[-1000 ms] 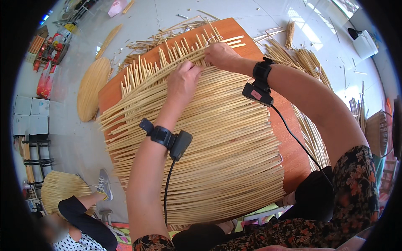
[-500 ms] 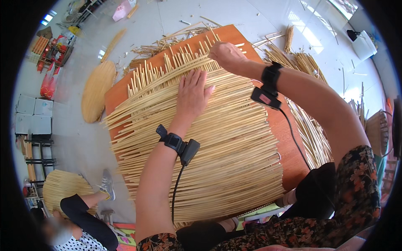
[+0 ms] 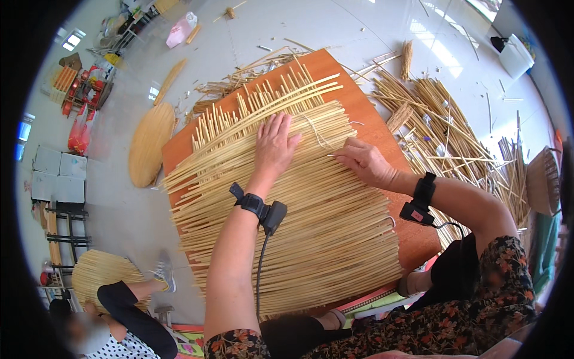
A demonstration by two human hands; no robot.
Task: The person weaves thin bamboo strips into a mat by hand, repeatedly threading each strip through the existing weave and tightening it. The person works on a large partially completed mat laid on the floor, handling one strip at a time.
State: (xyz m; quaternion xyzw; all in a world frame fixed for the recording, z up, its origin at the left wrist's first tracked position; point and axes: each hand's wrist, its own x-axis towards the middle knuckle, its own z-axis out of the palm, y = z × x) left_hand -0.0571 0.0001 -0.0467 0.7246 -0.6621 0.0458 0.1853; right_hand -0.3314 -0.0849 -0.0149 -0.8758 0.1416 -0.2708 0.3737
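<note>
The left hand [image 3: 275, 146] is lying palm-down on the pale stalk mat [image 3: 305, 245], its fingers extended and slightly parted, gripping nothing. The right hand [image 3: 368, 163] is bending over the mat near its right edge, thumb and fingertips pinching a white cord [image 3: 317, 136] that is trailing across the stalks. The mat is covering much of a reddish-brown board [image 3: 417, 246], and loose stalks [image 3: 454, 128] are lying on the floor to the right

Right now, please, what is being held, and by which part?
The right hand seems to pinch a pale cord near its end; the left hand holds nothing.
</note>
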